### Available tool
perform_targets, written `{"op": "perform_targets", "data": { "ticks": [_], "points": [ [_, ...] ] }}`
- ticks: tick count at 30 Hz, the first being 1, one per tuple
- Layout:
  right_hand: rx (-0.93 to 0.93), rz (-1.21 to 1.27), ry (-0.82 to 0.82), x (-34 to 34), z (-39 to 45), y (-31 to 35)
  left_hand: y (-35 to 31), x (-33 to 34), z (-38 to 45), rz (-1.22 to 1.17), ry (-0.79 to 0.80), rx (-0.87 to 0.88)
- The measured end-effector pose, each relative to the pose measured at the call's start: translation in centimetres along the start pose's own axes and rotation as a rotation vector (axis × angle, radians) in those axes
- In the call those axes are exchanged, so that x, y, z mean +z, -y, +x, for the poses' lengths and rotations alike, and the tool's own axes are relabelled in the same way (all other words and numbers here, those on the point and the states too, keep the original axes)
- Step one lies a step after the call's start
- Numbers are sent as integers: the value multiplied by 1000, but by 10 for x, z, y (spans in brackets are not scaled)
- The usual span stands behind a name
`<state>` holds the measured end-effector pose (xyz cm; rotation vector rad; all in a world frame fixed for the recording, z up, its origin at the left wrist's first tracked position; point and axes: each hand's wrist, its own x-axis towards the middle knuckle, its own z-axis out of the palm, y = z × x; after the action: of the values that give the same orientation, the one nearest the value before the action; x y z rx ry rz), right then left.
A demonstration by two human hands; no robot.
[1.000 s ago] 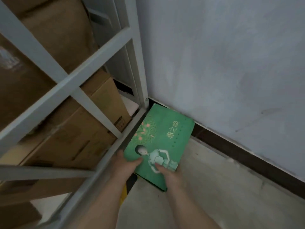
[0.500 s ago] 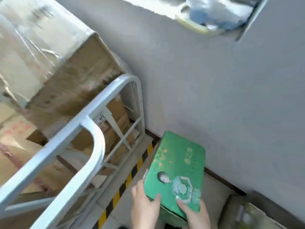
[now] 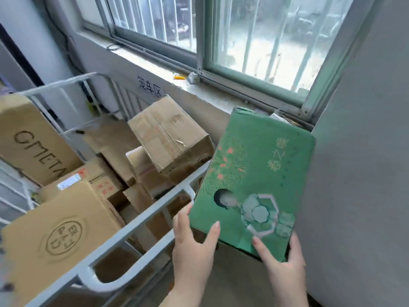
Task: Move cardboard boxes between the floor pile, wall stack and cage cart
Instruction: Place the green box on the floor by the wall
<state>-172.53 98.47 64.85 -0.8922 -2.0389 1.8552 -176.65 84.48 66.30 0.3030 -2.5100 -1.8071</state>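
- now, nearest of all: left hand [image 3: 194,242] under the near left corner of the green box [image 3: 254,185], thumb up on the printed top, other fingers tucked below.
- right hand [image 3: 281,260] on the near right corner, thumb on top and fingers wrapped round the edge, so holding the box tight from both sides.
- held at the two near corners, probably to keep the flat box level and steer it without dropping.
- green box up in the air, printed side up, far end tipped up toward the window, just beside the cage cart [image 3: 141,222] and a bit above its white top rail.
- looks like lifting it high enough to clear the rail, then over and down into the cart; only a guess.
- next, inside the cart: brown cardboard boxes [image 3: 168,138] piled every which way, some leaning, so not much flat room to land on; could slide or tip.
- a tall box with big letters [image 3: 33,142] leaning at the far left of the cart.
- further back: a grey wall [image 3: 365,151] on the right, close beside the green box.
- farthest: a concrete sill [image 3: 159,69] with small scraps on it, black writing on the wall below it, and a barred window [image 3: 254,34] with daylight behind.
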Motion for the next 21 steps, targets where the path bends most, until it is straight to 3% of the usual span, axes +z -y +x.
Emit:
{"op": "perform_targets", "data": {
  "ticks": [8,11,21],
  "points": [
    [-268,86,357,95,-38,47,7,-110,12,-214,-326,80],
    [-330,79,492,142,-62,50,23,-160,8,-187,-467,86],
    [-460,-162,844,284,-121,49,85,-289,-4,-178,-829,-88]
  ]
}}
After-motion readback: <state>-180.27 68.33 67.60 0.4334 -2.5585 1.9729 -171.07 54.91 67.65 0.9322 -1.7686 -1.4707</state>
